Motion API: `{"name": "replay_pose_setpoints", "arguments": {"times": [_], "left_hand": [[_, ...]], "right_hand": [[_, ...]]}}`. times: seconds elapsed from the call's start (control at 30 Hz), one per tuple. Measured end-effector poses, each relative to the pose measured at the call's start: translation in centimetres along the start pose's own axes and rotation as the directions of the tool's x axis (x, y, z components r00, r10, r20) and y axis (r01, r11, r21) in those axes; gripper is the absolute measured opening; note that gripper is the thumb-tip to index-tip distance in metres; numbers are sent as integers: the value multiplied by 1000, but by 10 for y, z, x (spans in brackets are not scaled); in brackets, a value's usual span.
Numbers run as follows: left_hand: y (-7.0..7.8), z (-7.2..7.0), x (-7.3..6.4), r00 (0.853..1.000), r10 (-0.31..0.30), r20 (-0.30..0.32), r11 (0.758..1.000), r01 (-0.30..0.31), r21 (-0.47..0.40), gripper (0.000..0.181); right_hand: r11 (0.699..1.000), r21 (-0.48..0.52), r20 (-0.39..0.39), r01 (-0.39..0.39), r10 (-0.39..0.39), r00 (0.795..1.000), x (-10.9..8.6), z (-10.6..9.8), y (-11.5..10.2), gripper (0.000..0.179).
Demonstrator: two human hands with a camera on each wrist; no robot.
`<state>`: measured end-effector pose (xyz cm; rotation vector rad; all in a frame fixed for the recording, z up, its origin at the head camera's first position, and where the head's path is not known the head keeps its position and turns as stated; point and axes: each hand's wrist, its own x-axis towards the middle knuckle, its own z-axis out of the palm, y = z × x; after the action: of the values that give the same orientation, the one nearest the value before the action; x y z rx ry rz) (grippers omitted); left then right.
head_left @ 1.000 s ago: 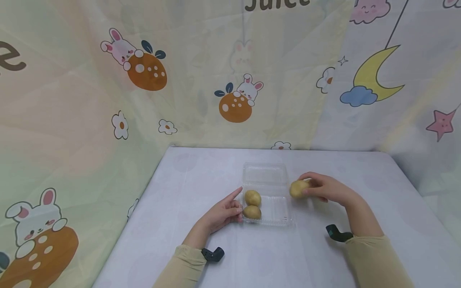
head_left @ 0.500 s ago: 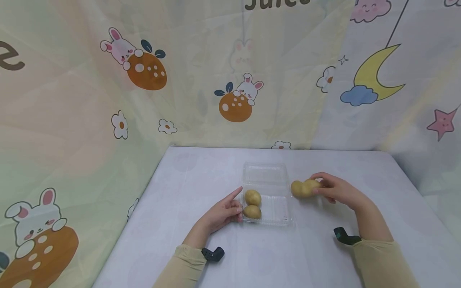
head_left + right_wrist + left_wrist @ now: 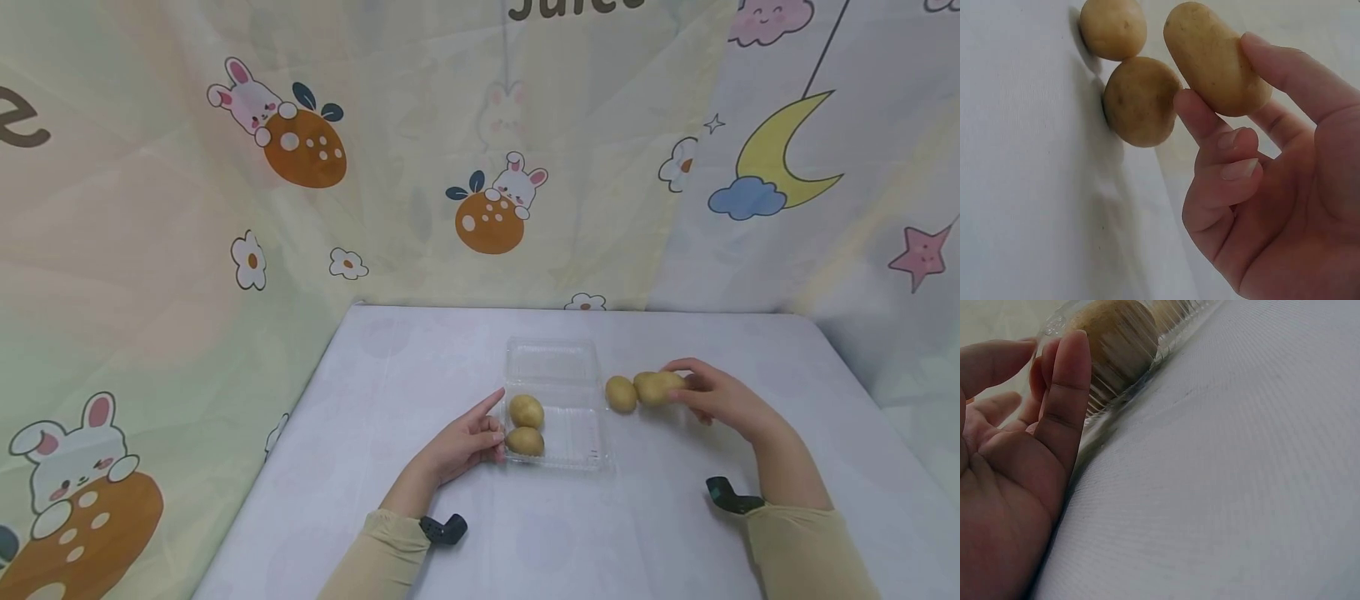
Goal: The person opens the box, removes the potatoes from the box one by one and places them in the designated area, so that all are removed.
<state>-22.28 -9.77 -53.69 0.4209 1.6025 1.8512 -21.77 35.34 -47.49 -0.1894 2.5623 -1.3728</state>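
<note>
A clear hinged plastic box [image 3: 573, 437] stands with its lid folded back and two potatoes [image 3: 527, 412] along its left side. My left hand [image 3: 468, 442] rests at the box's left edge. In the left wrist view its fingers [image 3: 1072, 375] touch the outside of the clear wall, with a potato [image 3: 1116, 347] behind it. Right of the box, my right hand [image 3: 716, 398] pinches a potato [image 3: 1213, 62] between thumb and fingertips. Two loose potatoes [image 3: 1141, 103] lie against each other beside the held one; in the head view the held potato partly covers one.
A white cloth covers the table [image 3: 540, 533]. Behind it hangs a printed curtain [image 3: 405, 167] with cartoon rabbits. Each wrist wears a small black camera [image 3: 444, 530].
My right hand has drawn back to the right with its potato, uncovering first one, then another potato on the table. The left hand has stayed at the box.
</note>
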Motion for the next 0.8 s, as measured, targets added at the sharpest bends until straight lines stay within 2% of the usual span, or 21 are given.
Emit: {"name": "replay_pose_setpoints", "arguments": {"times": [0.3,0.6,0.8], "left_hand": [[-1,0,0,1000,-2,-4,1000,2,-2,79],[-1,0,0,1000,1,-2,1000,-1,1,79],[-1,-1,1,1000,2,-1,1000,-2,5,78]], "right_hand": [[1000,18,-28,-5,6,1000,-5,-5,8,52],[997,60,-94,53,-47,995,-8,-9,24,47],[995,95,-121,38,-27,992,-9,-13,30,44]]}}
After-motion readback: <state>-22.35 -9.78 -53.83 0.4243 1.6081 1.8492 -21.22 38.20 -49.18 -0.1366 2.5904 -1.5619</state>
